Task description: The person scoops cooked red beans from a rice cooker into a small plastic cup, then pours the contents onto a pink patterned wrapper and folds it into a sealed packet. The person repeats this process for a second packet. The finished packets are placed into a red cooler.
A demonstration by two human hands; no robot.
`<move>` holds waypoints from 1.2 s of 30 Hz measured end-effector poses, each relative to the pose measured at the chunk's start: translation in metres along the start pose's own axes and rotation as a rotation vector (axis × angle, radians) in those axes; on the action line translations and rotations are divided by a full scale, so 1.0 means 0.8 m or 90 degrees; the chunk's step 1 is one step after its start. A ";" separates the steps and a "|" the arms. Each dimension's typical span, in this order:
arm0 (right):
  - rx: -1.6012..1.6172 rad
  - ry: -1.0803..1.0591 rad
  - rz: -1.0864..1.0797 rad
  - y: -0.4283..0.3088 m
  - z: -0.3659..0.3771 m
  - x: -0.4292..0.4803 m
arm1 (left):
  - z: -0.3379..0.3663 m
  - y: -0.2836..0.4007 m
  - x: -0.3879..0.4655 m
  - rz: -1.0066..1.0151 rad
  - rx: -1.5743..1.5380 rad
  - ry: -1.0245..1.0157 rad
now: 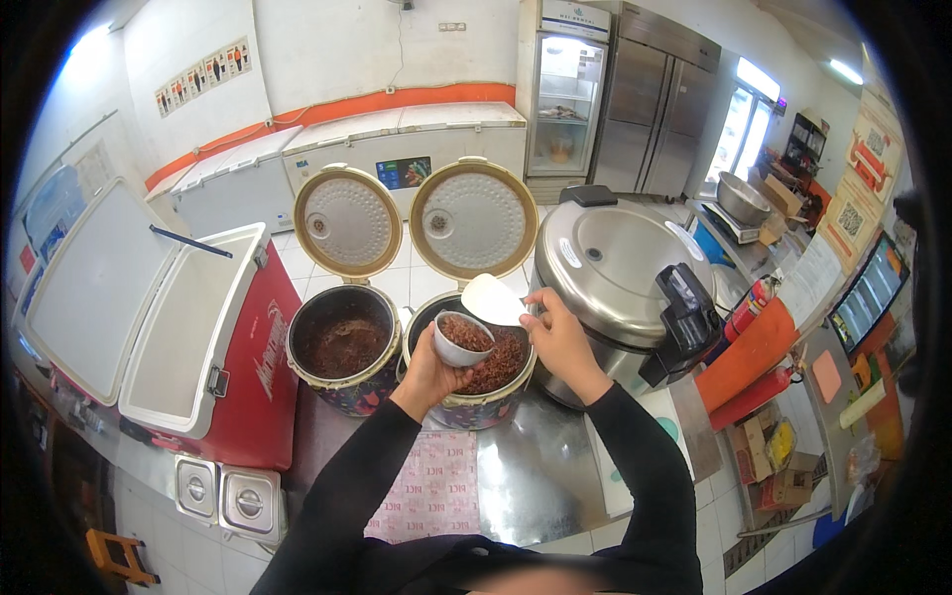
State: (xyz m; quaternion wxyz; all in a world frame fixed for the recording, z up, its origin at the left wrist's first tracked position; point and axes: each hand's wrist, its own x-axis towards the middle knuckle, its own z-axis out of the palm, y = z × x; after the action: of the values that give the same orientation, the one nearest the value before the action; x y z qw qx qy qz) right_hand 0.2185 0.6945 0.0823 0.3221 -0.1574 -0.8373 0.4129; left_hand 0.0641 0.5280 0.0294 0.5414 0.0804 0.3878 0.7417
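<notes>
My left hand (431,379) holds a small grey bowl (460,354) heaped with reddish-brown cooked rice (466,332), tilted over the front of an open rice cooker (483,413). More of the same rice (507,361) lies in that cooker's dark pot. Above the pot, a white rice paddle (492,299) is gripped by its handle in my right hand (559,335), its blade just over the bowl. Another open cooker (349,394) with a floral body stands to the left, with dark reddish rice (343,349) low inside. Printed paper (428,487) lies on the steel table before me.
A large steel rice cooker (617,260) with its lid down stands at the right. At the left is a red cooler box (245,401) with its lid raised. Lidded steel containers (251,502) sit near the table's left front. Raised cooker lids (474,219) stand behind the pots.
</notes>
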 end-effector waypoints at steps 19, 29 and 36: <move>0.352 -0.076 0.313 0.007 0.065 -0.025 | 0.007 -0.023 0.026 0.349 0.042 0.122; 0.116 -0.119 0.061 -0.016 0.039 -0.001 | -0.001 -0.016 0.014 0.253 -0.005 0.008; 0.047 -0.092 0.078 -0.042 0.029 0.012 | 0.007 0.016 0.007 0.186 0.065 0.018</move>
State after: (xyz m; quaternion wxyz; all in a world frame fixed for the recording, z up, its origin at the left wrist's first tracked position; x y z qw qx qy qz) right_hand 0.1957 0.6653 0.1024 0.2403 -0.1663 -0.8314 0.4725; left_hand 0.0551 0.5343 0.0398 0.4173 0.1530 0.4164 0.7931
